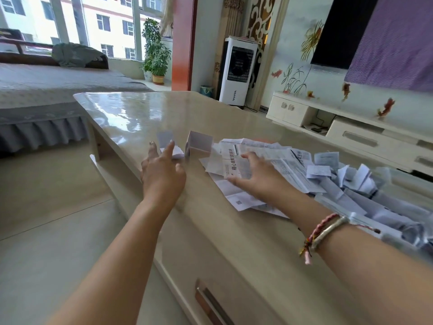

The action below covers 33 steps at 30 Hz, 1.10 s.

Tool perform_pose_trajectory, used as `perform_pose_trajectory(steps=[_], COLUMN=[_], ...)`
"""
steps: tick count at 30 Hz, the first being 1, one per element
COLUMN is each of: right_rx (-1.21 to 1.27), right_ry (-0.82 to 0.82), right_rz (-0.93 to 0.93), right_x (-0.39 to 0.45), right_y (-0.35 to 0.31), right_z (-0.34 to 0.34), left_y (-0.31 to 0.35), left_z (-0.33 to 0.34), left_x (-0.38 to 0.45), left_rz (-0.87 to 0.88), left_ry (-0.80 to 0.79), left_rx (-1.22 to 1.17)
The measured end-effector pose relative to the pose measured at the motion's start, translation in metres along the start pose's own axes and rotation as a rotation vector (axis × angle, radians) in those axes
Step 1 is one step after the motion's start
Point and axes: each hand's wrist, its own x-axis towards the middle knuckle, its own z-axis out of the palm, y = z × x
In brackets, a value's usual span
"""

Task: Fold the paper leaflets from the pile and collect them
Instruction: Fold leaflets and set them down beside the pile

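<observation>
A pile of white printed paper leaflets (276, 160) spreads over the right half of the glossy beige table (131, 118). My right hand (255, 174) lies on the near left part of the pile, fingers spread over a leaflet with red print (234, 164). A folded leaflet (199, 145) stands like a small tent to the left of the pile. Further left lies a small folded white paper (172, 148). My left hand (161, 170) reaches to it with straight fingers, fingertips at its near edge. Both hands are slightly blurred.
More crumpled and folded leaflets (375, 198) heap at the table's right edge. A drawer handle (210, 303) shows on the table's front. Beyond the table are a bed (46, 95), a white air cooler (236, 71) and a low white cabinet (351, 127).
</observation>
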Motion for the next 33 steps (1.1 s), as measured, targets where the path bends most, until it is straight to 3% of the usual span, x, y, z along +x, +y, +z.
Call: perform_pose_trajectory(steps=[3, 12, 18, 23, 28, 33], right_rx=[-0.169, -0.05, 0.201, 0.532, 0.753, 0.755], right_ry=[-0.102, 0.016, 0.104, 0.132, 0.127, 0.212], right_rz=[0.07, -0.105, -0.193, -0.145, -0.115, -0.023], right_x=[-0.013, -0.058, -0.084, -0.1, -0.104, -0.101], right_y=[0.005, 0.004, 0.018, 0.029, 0.038, 0.05], right_z=[0.003, -0.004, -0.016, -0.024, -0.028, -0.029], left_y=[0.002, 0.015, 0.028, 0.04, 0.045, 0.051], left_z=[-0.002, -0.001, 0.004, 0.007, 0.007, 0.005], left_x=[-0.009, -0.041, -0.062, -0.082, -0.083, -0.087], left_rz=[0.041, 0.158, 0.359, 0.436, 0.285, 0.161], left_ry=[0.011, -0.03, -0.168, -0.355, -0.38, -0.324], left_rx=[-0.014, -0.005, -0.059, -0.24, -0.278, -0.397])
